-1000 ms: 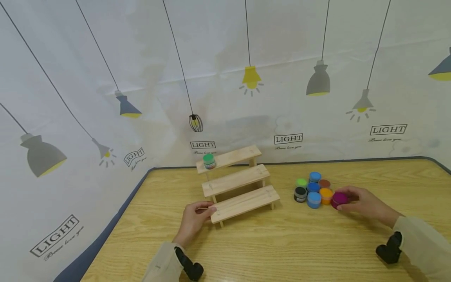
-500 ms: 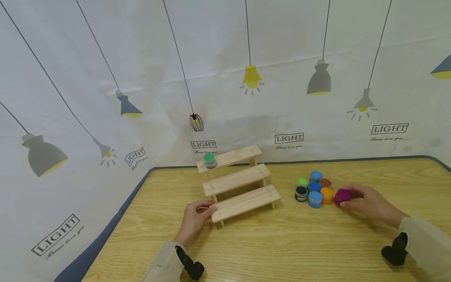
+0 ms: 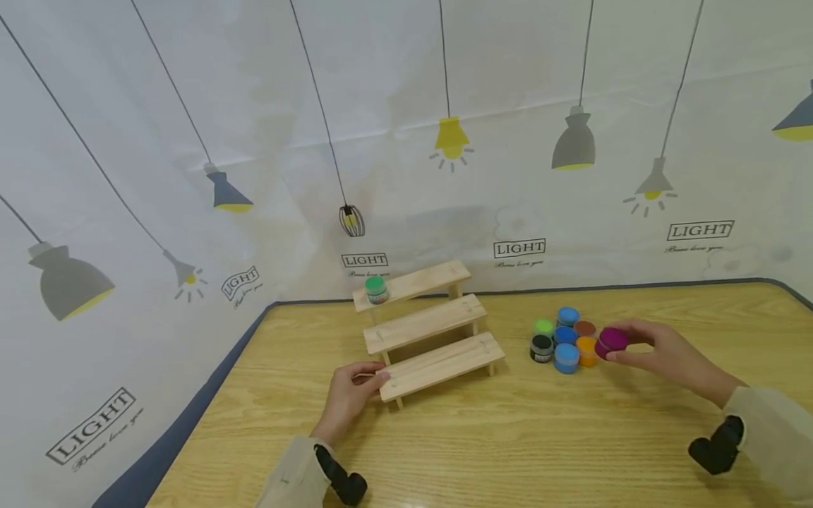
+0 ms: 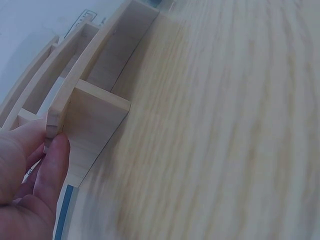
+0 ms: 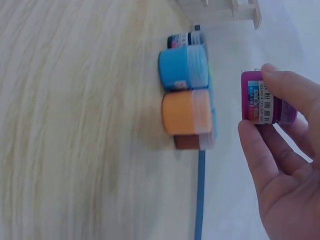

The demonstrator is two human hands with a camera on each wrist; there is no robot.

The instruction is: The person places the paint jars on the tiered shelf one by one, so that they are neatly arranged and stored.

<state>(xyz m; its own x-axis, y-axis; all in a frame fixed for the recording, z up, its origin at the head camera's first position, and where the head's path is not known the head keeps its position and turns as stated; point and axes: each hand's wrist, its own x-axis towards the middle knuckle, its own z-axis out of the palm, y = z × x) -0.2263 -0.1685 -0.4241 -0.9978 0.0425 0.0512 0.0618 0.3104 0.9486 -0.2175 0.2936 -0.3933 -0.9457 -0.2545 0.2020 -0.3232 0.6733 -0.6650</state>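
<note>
A three-step wooden shelf (image 3: pixel 438 365) stands on the table, left of centre. My left hand (image 3: pixel 351 395) pinches the left end of its lowest board between thumb and fingers, as the left wrist view shows close up. Between the thumb and fingers of my right hand (image 3: pixel 663 353) is a small purple paint jar (image 5: pixel 259 102), held up off the table beside the other jars. Its printed label faces the right wrist camera. On the shelf's top board, at the left, sits a green-lidded jar (image 3: pixel 376 290).
Several paint jars stand in a cluster right of the shelf, among them an orange jar (image 5: pixel 185 112), a light blue jar (image 3: pixel 567 358) and a black jar (image 3: pixel 541 348). A white wall sheet (image 3: pixel 406 176) printed with lamps hangs behind the wooden table (image 3: pixel 483 451).
My right hand has pulled the purple jar slightly away from the cluster, then lifted it off the table. My left hand keeps its grip on the shelf.
</note>
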